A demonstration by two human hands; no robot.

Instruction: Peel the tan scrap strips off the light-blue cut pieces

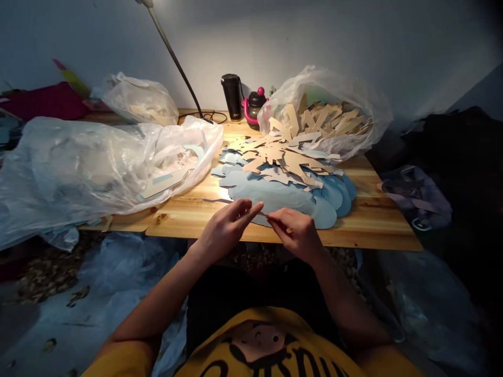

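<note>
My left hand [227,226] and my right hand [296,230] are close together over the table's front part. A small, thin tan strip [264,213] spans the gap between their fingertips. My right thumb and fingers pinch one end of it. The fingers of my left hand are closed around the other end, which they partly hide. Just beyond the hands lies a stack of light-blue cut sheets [275,192] with rounded ends. Many tan cardboard-like pieces [275,152] are heaped on its far side.
An open clear bag [377,112] of tan pieces stands at the back right. A large plastic bag [78,157] covers the left side. Behind are a black tumbler [232,97], a pink-handled bottle [256,107] and a lamp stem [173,55]. Scraps and plastic lie on the floor.
</note>
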